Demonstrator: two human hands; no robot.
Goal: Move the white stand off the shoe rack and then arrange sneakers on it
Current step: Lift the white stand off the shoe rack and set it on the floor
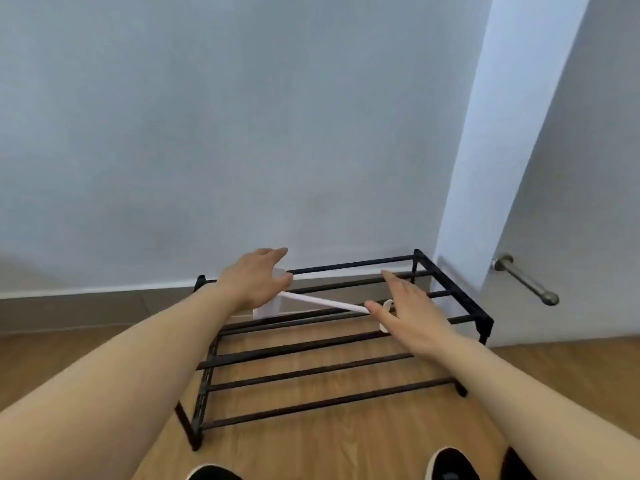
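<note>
Your left hand (254, 280) is spread over the left end of the white stand (322, 301), fingers curved around the end piece; whether they actually grip it is hard to tell, since the hand hides the contact. Your right hand (407, 311) lies flat and released at the stand's right end, fingers stretched toward the wall (242, 116), thumb touching the white bar and the curved end piece just beneath the palm.

The stand sits on the upper tier of the black rack (311, 348), toward the back, its thin bar running slantwise across the rails from upper left to lower right. The rack stands on the wooden floor (69, 358) against the wall, its right end just beside a white door (588, 202) with a metal handle (526, 280). No shoes are on its bars.

At the bottom edge, two dark sneakers (450, 465) with pale soles show, one below the rack's left front leg, the other to the right, partly hidden by your right forearm.
</note>
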